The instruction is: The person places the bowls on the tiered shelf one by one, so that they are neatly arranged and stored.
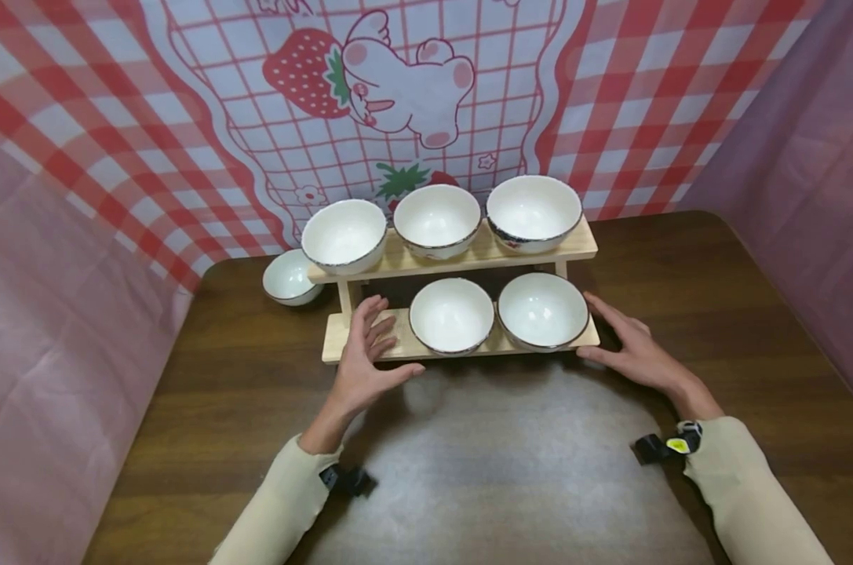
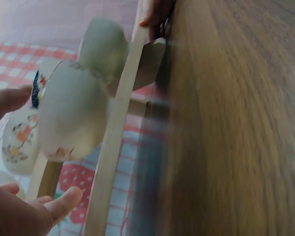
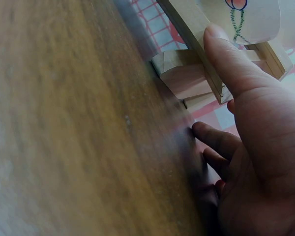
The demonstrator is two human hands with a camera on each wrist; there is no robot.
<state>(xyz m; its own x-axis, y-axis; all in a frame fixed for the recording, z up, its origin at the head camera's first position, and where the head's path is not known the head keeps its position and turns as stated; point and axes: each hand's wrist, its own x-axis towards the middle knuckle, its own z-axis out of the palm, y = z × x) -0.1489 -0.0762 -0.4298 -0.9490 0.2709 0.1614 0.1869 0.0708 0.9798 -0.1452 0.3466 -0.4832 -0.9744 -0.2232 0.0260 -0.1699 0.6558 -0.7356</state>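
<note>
My left hand (image 1: 365, 357) hovers over the left end of the lower board (image 1: 337, 337) of a two-tier wooden stand, fingers spread and holding nothing. Beside it on that board is a white bowl (image 1: 451, 315); a second lower bowl (image 1: 542, 311) sits to its right. At the board's right end is my right hand (image 1: 638, 355), its fingers extended near the second bowl. In the right wrist view its thumb (image 3: 233, 61) lies along the board's front edge. Three bowls, left (image 1: 344, 235), middle (image 1: 437, 220) and right (image 1: 534, 212), stand on the upper board (image 1: 468, 255).
A smaller white bowl (image 1: 290, 278) stands on the brown table (image 1: 242, 377), left of the stand and partly hidden by it. Behind rises a red-checked cloth (image 1: 631, 102) with a strawberry print. Pink cloth (image 1: 52, 369) hangs along the sides.
</note>
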